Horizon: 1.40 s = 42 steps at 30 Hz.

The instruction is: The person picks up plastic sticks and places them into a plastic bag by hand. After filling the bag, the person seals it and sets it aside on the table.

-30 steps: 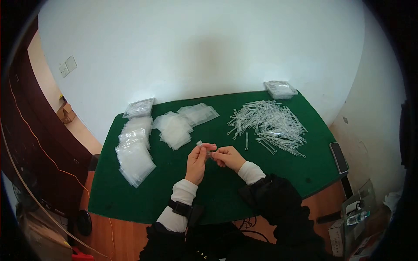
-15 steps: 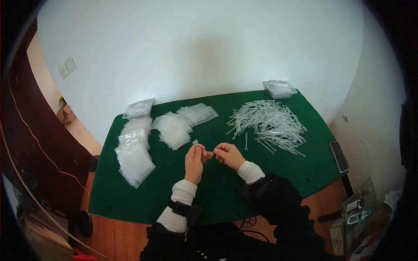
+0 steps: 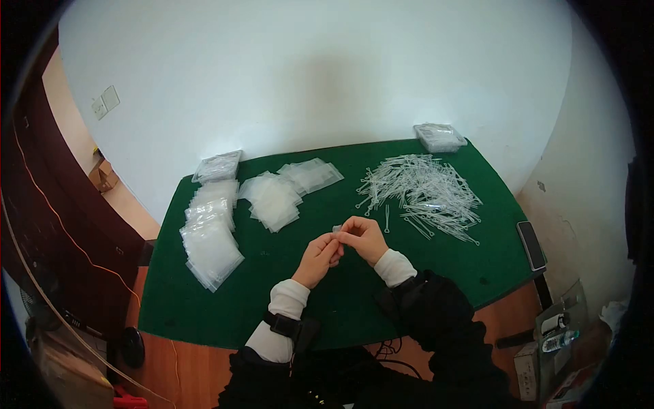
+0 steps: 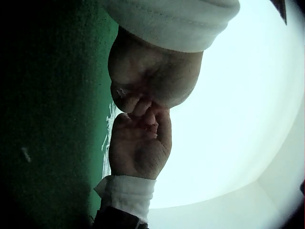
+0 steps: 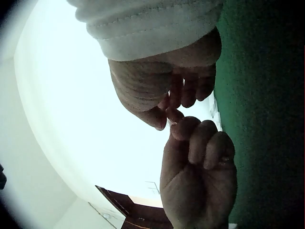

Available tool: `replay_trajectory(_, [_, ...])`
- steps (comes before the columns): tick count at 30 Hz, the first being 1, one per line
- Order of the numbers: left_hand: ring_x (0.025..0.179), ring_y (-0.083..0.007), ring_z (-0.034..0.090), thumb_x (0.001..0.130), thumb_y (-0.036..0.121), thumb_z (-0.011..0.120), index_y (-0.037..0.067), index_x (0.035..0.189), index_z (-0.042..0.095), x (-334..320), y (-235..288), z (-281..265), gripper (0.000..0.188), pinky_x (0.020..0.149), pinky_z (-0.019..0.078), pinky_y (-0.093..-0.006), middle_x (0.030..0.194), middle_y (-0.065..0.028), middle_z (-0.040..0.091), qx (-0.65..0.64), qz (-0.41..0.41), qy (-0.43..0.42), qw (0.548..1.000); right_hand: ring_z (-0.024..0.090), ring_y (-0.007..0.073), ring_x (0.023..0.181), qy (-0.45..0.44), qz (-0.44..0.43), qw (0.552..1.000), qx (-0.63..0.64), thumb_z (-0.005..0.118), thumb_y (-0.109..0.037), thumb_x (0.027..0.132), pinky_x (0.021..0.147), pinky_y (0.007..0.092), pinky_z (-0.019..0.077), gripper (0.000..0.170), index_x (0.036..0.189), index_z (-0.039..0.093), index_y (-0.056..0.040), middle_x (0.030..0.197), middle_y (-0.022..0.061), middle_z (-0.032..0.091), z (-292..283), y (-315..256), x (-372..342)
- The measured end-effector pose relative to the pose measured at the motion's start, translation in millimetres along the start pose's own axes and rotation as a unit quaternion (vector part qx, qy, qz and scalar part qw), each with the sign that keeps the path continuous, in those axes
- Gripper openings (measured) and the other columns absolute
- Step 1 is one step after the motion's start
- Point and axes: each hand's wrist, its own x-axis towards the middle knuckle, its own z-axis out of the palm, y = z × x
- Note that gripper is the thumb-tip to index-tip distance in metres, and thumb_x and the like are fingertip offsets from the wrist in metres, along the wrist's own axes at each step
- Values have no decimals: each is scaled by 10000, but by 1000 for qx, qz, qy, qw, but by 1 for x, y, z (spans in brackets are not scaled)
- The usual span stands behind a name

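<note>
left hand (image 3: 317,260) and right hand (image 3: 366,240) pinch a small clear piece (image 3: 337,229)

the piece sits at their meeting fingertips, above the matte, felt-like green table covering (image 3: 293,300); square, milky film pouches (image 3: 212,255) lie fanned to the left, a second overlapping spread (image 3: 274,204) beside them; thin, transparent looped sticks (image 3: 426,194) heap in a glinting tangle to the right; the head view shows the piece, which fingers mostly hide in both wrist views; the right wrist view reveals light between the right hand's loosely bent outer fingers (image 5: 189,90)
</note>
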Motion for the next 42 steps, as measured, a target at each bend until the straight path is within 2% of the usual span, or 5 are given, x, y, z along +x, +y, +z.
replay_trajectory(9, [555,-48,362,910,217,399,44,883,516,0,1,0,210,505,293,-178,670,26,446,63,13,-37,997,491,76,505,-6,52,997,58,625,-29,725,481,206,398,101,752,532,-2,636,25,549,4,-13,-3])
replay_trajectory(16, [635,-75,490,918,232,375,29,945,519,-1,2,3,250,577,390,-190,782,-20,556,39,15,-23,999,491,76,497,-1,66,996,63,623,-24,724,462,207,389,98,750,534,10,611,28,545,3,-14,-3])
replay_trajectory(28, [802,-171,577,926,181,330,-13,1025,478,1,1,2,264,723,471,-276,921,-94,562,-17,8,-8,1000,543,77,630,46,28,998,-37,628,-25,721,590,203,445,67,767,585,-2,704,36,596,2,-10,-2])
replay_trajectory(36, [814,-175,577,916,182,369,-9,1067,474,1,0,-1,265,744,476,-299,949,-94,557,7,12,-5,1000,530,64,597,47,-15,995,-82,658,-73,707,561,208,441,108,745,582,-7,671,18,580,0,-5,-1])
replay_trajectory(42, [788,-138,573,899,148,411,-11,1030,514,3,-5,-3,230,730,463,-265,904,-67,581,79,42,5,996,539,85,645,13,-73,979,-189,639,-77,711,583,215,437,163,857,610,-11,760,35,578,-2,-8,-2])
